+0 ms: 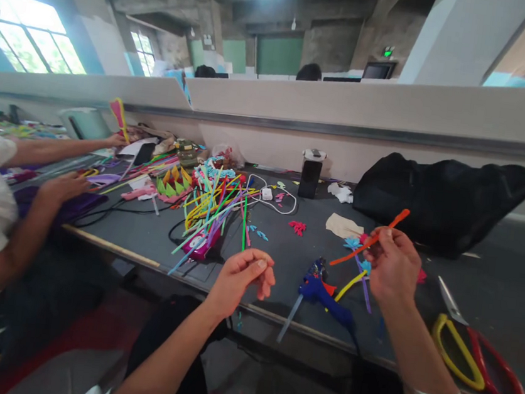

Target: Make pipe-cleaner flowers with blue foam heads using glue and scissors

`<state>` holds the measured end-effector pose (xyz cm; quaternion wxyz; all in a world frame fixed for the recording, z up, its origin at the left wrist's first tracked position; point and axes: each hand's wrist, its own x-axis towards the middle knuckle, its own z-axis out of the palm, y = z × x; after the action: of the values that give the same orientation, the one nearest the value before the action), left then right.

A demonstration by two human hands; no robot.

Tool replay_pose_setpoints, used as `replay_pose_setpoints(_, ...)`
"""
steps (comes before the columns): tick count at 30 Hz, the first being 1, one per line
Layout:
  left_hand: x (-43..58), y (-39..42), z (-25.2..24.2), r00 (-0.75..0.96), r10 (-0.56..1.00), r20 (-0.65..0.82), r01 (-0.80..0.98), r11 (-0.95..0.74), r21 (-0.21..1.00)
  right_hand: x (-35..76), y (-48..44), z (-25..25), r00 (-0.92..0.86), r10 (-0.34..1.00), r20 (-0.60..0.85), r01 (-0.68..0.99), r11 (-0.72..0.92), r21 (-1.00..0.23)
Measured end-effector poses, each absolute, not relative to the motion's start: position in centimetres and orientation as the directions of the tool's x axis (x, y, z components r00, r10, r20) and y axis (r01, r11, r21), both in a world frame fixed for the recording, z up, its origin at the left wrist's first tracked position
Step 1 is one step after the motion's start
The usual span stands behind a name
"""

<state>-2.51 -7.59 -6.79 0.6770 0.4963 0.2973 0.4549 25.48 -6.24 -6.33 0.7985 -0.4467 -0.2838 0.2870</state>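
My right hand (394, 266) pinches an orange pipe cleaner (350, 255) between thumb and fingers, above the table. My left hand (241, 280) hovers near the table's front edge, its fingers curled and thumb against the index finger; anything inside is too small or hidden to name. Between my hands lies a blue glue gun (327, 297) with a clear glue stick (289, 319) jutting out of it. Partly behind my right hand are a yellow pipe cleaner strip (350, 285), a purple one (365, 286) and blue fuzzy pieces. Scissors (457, 355) with yellow and red handles lie to the right.
A pile of coloured pipe cleaners (216, 207) spreads left of centre. Small red pieces (297, 227), a phone (310, 178), a white cable (296, 202) and a black bag (423, 199) lie farther back. At the left, another person's arm (66, 149) holds a pink-and-yellow shape (119, 115).
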Motion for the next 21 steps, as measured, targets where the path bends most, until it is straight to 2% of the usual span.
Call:
replay_pose_setpoints(8, -3.4, -11.1, -4.9, 0.359, 0.933, 0.02, -0.298, 0.095, 0.95, 22.0, -10.0, -6.3, 0.454, 0.872, 0.186, -0.276, 0.336, -0.901)
replay_pose_setpoints(13, -3.9, -12.3, -2.1, 0.448, 0.894, 0.005, -0.215, 0.103, 0.971, 18.7, -13.2, -6.1, 0.223, 0.968, 0.114, -0.346, 0.188, -0.919)
replay_pose_setpoints(18, -3.6, -13.3, 0.4, 0.554, 0.831, 0.05, -0.267, 0.121, 0.956, 15.5, -15.6, -4.7, -0.03, 0.999, 0.035, -0.387, 0.02, -0.922)
replay_pose_setpoints(21, -3.4, -13.5, 1.3, 0.591, 0.805, 0.054, -0.351, 0.197, 0.915, 14.1, -16.3, -4.5, -0.184, 0.982, 0.031, -0.442, -0.055, -0.895)
